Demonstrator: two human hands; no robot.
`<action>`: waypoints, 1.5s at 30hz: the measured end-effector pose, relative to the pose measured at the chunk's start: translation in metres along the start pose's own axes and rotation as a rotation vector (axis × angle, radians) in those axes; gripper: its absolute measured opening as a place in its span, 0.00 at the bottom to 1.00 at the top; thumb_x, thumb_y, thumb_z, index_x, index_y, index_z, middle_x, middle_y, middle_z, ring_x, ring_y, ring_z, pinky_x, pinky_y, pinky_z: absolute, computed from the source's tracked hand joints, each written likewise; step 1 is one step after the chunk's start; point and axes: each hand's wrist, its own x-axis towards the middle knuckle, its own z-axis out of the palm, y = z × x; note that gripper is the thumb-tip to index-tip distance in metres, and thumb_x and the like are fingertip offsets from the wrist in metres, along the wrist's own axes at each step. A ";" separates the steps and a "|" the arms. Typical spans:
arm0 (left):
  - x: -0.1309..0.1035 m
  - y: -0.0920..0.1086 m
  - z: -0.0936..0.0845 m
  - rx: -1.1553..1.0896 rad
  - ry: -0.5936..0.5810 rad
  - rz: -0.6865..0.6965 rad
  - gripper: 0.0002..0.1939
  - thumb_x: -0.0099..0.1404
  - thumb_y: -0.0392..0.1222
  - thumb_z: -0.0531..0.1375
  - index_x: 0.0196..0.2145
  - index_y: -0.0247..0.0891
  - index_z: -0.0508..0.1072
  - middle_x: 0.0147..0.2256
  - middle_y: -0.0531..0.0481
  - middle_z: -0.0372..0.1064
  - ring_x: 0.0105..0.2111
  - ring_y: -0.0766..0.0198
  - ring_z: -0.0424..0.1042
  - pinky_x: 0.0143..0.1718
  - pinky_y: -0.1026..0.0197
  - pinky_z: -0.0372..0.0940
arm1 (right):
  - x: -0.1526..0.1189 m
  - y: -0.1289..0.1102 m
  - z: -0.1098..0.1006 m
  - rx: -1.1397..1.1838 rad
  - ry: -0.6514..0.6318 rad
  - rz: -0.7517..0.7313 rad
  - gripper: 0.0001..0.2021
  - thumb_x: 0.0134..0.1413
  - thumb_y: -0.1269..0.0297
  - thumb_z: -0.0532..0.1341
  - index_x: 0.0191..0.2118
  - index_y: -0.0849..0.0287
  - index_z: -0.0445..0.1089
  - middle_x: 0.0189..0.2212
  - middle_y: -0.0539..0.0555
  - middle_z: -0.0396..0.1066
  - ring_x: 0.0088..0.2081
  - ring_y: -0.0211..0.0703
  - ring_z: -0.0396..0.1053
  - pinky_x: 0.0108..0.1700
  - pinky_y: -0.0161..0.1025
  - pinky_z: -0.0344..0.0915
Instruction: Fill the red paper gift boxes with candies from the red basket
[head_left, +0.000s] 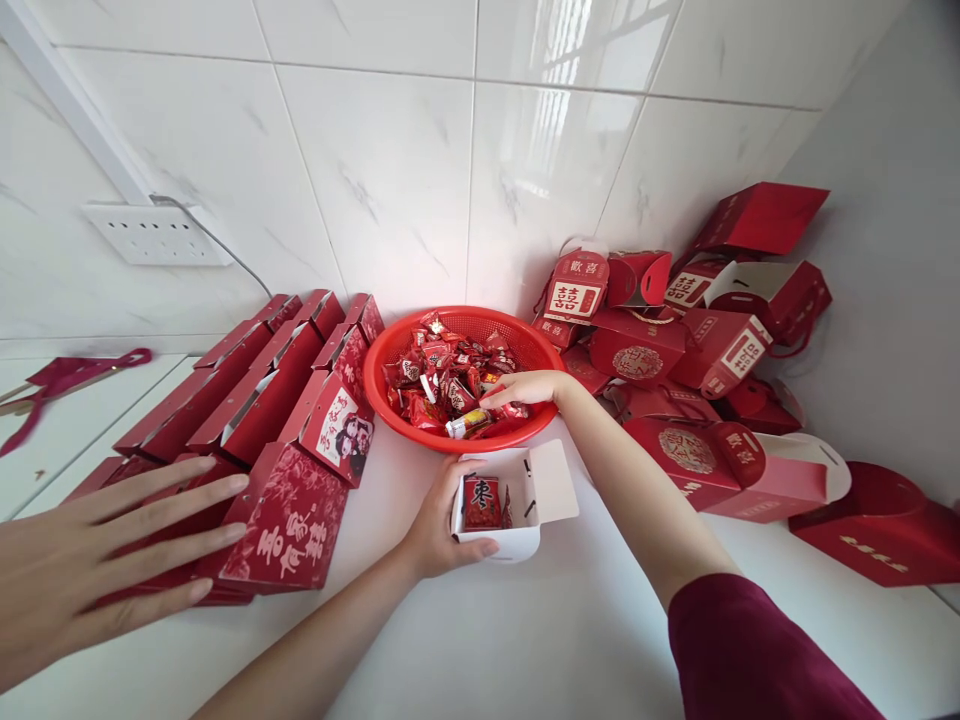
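My left hand (450,522) is wrapped around a small open box (510,545), white inside, its flap (556,482) folded out to the right. Inside lies a red packet (482,503) with a dark character, beside another packet seen edge-on. Over the red plastic basket (384,400), my right hand (529,388) reaches in from the right, fingers extended down onto wrapped sweets (439,362). Its fingertips are beside a yellow-wrapped sweet (471,424); the thumb is hidden.
Another person's spread hand (142,545) is over rows of red boxes (300,520) at left. Purple-handled scissors (67,385) lie farther left. Red gift boxes (637,345) are piled at right. A tiled wall (375,160) with a socket strip (154,235) stands behind.
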 end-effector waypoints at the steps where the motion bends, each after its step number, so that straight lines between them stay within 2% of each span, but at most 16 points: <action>1: 0.000 0.000 0.000 0.002 0.001 0.000 0.43 0.51 0.58 0.69 0.60 0.42 0.60 0.56 0.39 0.56 0.57 0.43 0.61 0.59 0.42 0.59 | -0.002 -0.001 0.001 0.049 -0.003 -0.008 0.25 0.56 0.43 0.63 0.35 0.66 0.76 0.25 0.50 0.70 0.28 0.38 0.65 0.33 0.35 0.61; 4: 0.000 0.001 0.000 0.018 0.002 0.002 0.43 0.51 0.58 0.70 0.60 0.42 0.60 0.56 0.39 0.56 0.58 0.43 0.60 0.60 0.41 0.58 | -0.007 -0.006 0.004 0.249 -0.059 -0.076 0.26 0.55 0.47 0.67 0.50 0.65 0.73 0.39 0.57 0.76 0.41 0.44 0.72 0.43 0.36 0.66; 7: 0.000 0.001 0.000 0.018 0.000 -0.002 0.43 0.52 0.59 0.69 0.60 0.43 0.60 0.56 0.39 0.56 0.57 0.43 0.60 0.60 0.41 0.58 | -0.008 -0.004 0.006 0.456 -0.059 -0.162 0.37 0.50 0.54 0.72 0.63 0.60 0.60 0.52 0.63 0.73 0.51 0.48 0.72 0.48 0.38 0.67; 8: 0.001 0.002 0.000 0.013 0.000 -0.003 0.43 0.52 0.59 0.69 0.60 0.43 0.60 0.56 0.39 0.56 0.57 0.43 0.61 0.59 0.41 0.58 | -0.008 -0.002 0.006 0.494 -0.012 -0.179 0.37 0.49 0.56 0.72 0.62 0.59 0.60 0.53 0.63 0.72 0.51 0.48 0.72 0.47 0.37 0.67; 10: 0.001 0.002 0.000 0.002 -0.001 -0.001 0.43 0.52 0.59 0.69 0.60 0.43 0.60 0.56 0.40 0.56 0.57 0.43 0.61 0.59 0.42 0.59 | -0.004 0.003 0.005 0.511 0.105 -0.167 0.28 0.49 0.55 0.72 0.54 0.60 0.67 0.49 0.62 0.75 0.48 0.47 0.74 0.44 0.35 0.68; 13: 0.001 0.002 -0.001 -0.007 -0.005 -0.002 0.43 0.52 0.60 0.69 0.60 0.43 0.60 0.55 0.40 0.56 0.56 0.43 0.61 0.59 0.42 0.59 | 0.003 0.010 0.003 0.406 0.179 -0.050 0.19 0.54 0.49 0.66 0.37 0.63 0.71 0.29 0.58 0.79 0.32 0.42 0.76 0.34 0.33 0.68; 16: 0.001 0.001 -0.001 0.002 -0.009 -0.004 0.43 0.52 0.59 0.69 0.59 0.43 0.60 0.55 0.40 0.56 0.57 0.43 0.61 0.59 0.42 0.59 | 0.006 0.009 0.002 0.171 0.109 0.034 0.20 0.57 0.49 0.61 0.34 0.65 0.75 0.18 0.53 0.74 0.19 0.36 0.67 0.24 0.31 0.59; 19: 0.001 0.001 -0.001 0.011 -0.006 -0.009 0.42 0.52 0.60 0.69 0.59 0.43 0.60 0.54 0.40 0.56 0.56 0.44 0.61 0.59 0.42 0.59 | 0.006 0.002 0.004 -0.095 -0.005 0.080 0.18 0.58 0.55 0.59 0.34 0.67 0.79 0.14 0.50 0.69 0.17 0.33 0.62 0.23 0.30 0.56; 22: 0.001 0.002 -0.001 0.010 -0.005 -0.012 0.43 0.51 0.60 0.69 0.59 0.43 0.60 0.54 0.40 0.55 0.56 0.44 0.61 0.58 0.42 0.59 | 0.005 -0.002 0.007 -0.203 -0.021 0.110 0.18 0.59 0.60 0.56 0.37 0.67 0.80 0.17 0.52 0.72 0.20 0.36 0.66 0.27 0.31 0.61; 24: 0.001 0.002 -0.001 0.009 -0.007 -0.014 0.43 0.51 0.60 0.69 0.59 0.43 0.60 0.54 0.40 0.55 0.56 0.44 0.61 0.59 0.42 0.58 | 0.007 -0.002 0.008 -0.229 0.020 0.087 0.17 0.59 0.66 0.55 0.45 0.65 0.79 0.30 0.55 0.79 0.28 0.40 0.73 0.32 0.32 0.65; 26: 0.001 0.002 -0.001 0.007 -0.011 -0.013 0.43 0.52 0.60 0.69 0.60 0.43 0.60 0.55 0.40 0.55 0.56 0.44 0.61 0.59 0.42 0.58 | 0.010 0.001 0.008 -0.284 0.086 0.048 0.20 0.55 0.73 0.54 0.50 0.63 0.77 0.44 0.54 0.78 0.40 0.42 0.75 0.41 0.31 0.66; 28: 0.001 0.001 -0.001 0.006 -0.013 -0.008 0.43 0.52 0.60 0.69 0.60 0.43 0.59 0.55 0.40 0.55 0.56 0.43 0.61 0.59 0.42 0.58 | 0.013 0.005 0.007 -0.350 0.130 0.032 0.24 0.50 0.79 0.53 0.50 0.63 0.76 0.50 0.54 0.75 0.46 0.44 0.73 0.46 0.31 0.65; 32: 0.001 0.000 -0.001 0.005 -0.014 -0.008 0.43 0.52 0.59 0.69 0.60 0.43 0.59 0.55 0.40 0.55 0.56 0.43 0.61 0.59 0.41 0.59 | 0.019 0.011 0.006 -0.457 0.114 0.068 0.24 0.46 0.83 0.53 0.47 0.65 0.77 0.46 0.55 0.77 0.44 0.46 0.73 0.44 0.31 0.65; 37: 0.000 0.000 -0.001 0.004 -0.012 -0.010 0.43 0.52 0.58 0.69 0.60 0.43 0.59 0.55 0.40 0.55 0.56 0.43 0.61 0.58 0.42 0.59 | 0.022 0.015 0.007 -0.570 0.106 0.103 0.27 0.43 0.85 0.57 0.51 0.64 0.75 0.48 0.58 0.75 0.46 0.48 0.72 0.43 0.31 0.64; 41: 0.000 -0.001 -0.001 -0.001 -0.017 -0.006 0.43 0.52 0.57 0.69 0.60 0.44 0.59 0.56 0.40 0.54 0.57 0.43 0.60 0.59 0.42 0.58 | 0.024 0.019 0.008 -0.603 0.123 0.163 0.22 0.42 0.82 0.61 0.45 0.63 0.77 0.39 0.56 0.79 0.37 0.46 0.74 0.34 0.32 0.64; 45: -0.001 -0.002 -0.001 -0.020 -0.019 -0.007 0.43 0.51 0.57 0.70 0.60 0.43 0.59 0.56 0.40 0.53 0.57 0.43 0.61 0.59 0.42 0.59 | 0.024 0.021 0.008 -0.572 0.193 0.179 0.14 0.42 0.80 0.65 0.36 0.61 0.80 0.32 0.52 0.79 0.33 0.44 0.74 0.32 0.31 0.64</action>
